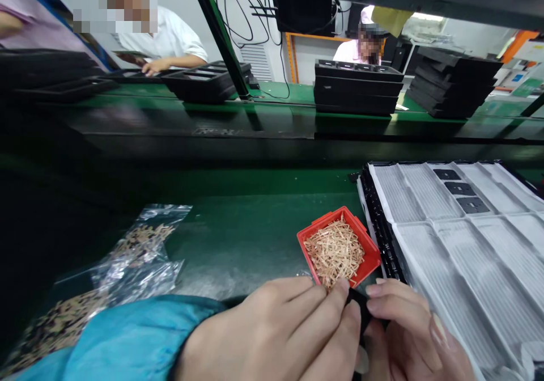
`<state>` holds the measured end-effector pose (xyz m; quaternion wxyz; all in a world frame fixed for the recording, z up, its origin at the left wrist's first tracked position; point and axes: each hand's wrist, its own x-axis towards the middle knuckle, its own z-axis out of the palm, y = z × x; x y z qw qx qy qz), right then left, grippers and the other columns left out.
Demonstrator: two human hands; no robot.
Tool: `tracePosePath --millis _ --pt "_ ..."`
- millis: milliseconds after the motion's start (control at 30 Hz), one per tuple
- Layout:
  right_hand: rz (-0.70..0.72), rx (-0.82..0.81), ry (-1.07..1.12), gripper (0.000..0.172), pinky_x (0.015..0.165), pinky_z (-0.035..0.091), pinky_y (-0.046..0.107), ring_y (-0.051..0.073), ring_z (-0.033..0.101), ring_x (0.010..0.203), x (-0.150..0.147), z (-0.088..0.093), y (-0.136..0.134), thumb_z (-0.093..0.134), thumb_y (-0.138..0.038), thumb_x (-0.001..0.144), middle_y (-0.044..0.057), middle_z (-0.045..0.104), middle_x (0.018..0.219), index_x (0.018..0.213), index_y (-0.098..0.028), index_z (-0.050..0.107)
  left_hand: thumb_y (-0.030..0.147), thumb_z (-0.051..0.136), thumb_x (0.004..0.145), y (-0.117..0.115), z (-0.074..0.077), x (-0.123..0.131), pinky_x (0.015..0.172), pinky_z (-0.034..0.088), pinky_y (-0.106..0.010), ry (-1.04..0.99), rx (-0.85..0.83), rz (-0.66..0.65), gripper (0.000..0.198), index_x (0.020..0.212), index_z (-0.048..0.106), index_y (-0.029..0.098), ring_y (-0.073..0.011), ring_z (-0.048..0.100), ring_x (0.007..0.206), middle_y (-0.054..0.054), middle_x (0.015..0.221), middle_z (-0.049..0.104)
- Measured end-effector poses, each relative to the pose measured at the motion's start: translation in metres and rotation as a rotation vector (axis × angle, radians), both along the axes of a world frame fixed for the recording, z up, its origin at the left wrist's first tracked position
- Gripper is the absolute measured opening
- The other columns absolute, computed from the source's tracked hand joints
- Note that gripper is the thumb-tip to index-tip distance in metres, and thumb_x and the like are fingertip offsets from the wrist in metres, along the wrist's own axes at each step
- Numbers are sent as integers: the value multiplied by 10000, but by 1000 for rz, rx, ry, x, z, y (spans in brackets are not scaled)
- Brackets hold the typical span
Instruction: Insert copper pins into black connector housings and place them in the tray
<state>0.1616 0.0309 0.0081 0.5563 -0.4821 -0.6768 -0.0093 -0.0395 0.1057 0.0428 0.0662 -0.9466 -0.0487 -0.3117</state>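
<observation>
At the bottom edge my left hand (289, 324), in a teal sleeve, and my right hand (408, 330) meet, fingers closed around a small black part (361, 310) held between them. My left fingertips pinch at the near edge of a small red tray (369, 245) filled with several thin copper pins (335, 250). The black part is mostly hidden by my fingers.
A white ribbed tray (467, 256) with three dark parts (461, 189) lies at the right on black trays. Clear plastic bags (136, 256) of small metal pieces lie at the left on the green bench. Beyond, stacks of black trays (357, 86) and two other people stand at a conveyor.
</observation>
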Motion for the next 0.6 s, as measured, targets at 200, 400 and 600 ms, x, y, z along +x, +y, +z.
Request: tracePosePath --millis 200,400,600 --pt "-66 -6 107 356 746 725 436 277 787 957 -15 2 14 826 -347 912 46 764 975 1236 -336 679 61 453 1060 1 7 2 565 648 -305 -18 4 4 296 1080 748 77 -198 775 691 -81 892 838" --pt "-59 -31 139 358 747 723 459 294 782 926 -18 -2 6 839 -334 901 52 761 930 1231 -335 700 51 463 1051 -10 5 2 581 668 -328 -35 -72 55 290 1106 746 87 -228 802 715 -115 921 847" --pt "39 -72 79 208 719 726 330 220 801 829 -1 -4 -8 628 -104 1007 53 801 906 1098 -274 708 82 447 1064 -20 4 5 699 698 -376 -17 -183 155 311 1155 741 128 -263 814 808 -125 936 838"
